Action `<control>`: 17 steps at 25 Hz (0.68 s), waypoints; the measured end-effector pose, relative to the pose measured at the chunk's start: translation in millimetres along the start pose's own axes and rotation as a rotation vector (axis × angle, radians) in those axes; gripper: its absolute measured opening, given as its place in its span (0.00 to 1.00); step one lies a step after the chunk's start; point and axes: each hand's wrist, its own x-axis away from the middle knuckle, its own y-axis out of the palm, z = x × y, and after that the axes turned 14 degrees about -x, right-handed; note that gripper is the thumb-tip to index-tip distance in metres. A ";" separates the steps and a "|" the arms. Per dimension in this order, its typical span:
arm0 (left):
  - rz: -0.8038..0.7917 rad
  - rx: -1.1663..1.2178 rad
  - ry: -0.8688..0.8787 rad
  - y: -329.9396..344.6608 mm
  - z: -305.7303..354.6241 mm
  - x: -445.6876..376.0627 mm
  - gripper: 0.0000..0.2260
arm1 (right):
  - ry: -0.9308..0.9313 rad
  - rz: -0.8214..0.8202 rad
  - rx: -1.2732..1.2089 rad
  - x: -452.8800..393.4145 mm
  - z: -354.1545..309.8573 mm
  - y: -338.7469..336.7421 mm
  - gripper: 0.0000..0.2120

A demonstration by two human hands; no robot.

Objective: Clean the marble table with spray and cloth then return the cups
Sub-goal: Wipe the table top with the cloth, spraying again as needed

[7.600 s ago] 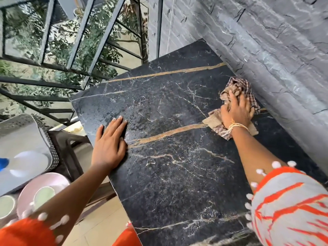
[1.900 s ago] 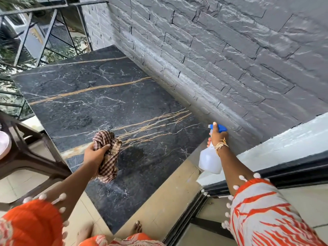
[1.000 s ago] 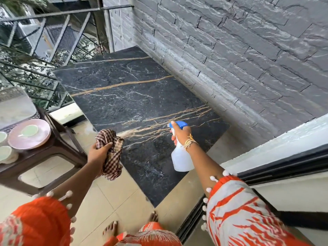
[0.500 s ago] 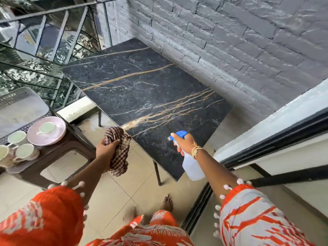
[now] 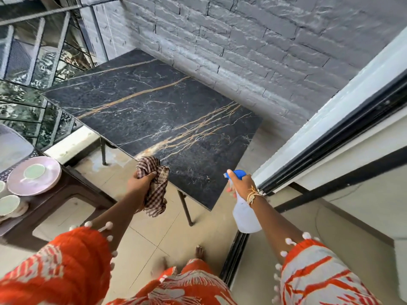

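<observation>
Since half a second ago the view has been drawn back from the marble table, which now lies bare in the centre and upper left of the frame, with both hands held off its near corner instead of over it. The checked cloth is bunched in the clenched left hand at lower centre, and the spray bottle is gripped by its blue head in the right hand, just right of centre. Wiping is judged finished; the cups are still parked with a pink plate on the side table at the left edge, so their return remains.
</observation>
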 end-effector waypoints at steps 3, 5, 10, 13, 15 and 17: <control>0.003 0.018 -0.012 -0.7 -3.3 2.9 0.24 | 0.003 0.015 -0.025 1.1 2.1 3.5 0.22; 0.022 0.025 -0.010 -3.0 -4.9 3.9 0.23 | -0.003 -0.076 -0.007 3.4 -3.1 11.6 0.20; 0.081 0.042 -0.029 -15.0 -11.4 12.3 0.21 | -0.009 -0.209 0.030 0.3 -19.8 36.9 0.19; 0.119 0.021 0.012 -27.8 -14.1 21.2 0.20 | -0.020 -0.245 -0.111 1.0 -41.6 61.2 0.16; 0.173 -0.012 0.054 -42.5 -12.6 24.2 0.19 | -0.036 -0.305 -0.140 0.5 -59.2 88.6 0.17; 0.215 -0.029 0.070 -59.8 -12.6 22.7 0.19 | -0.017 -0.347 -0.133 0.3 -71.6 121.9 0.14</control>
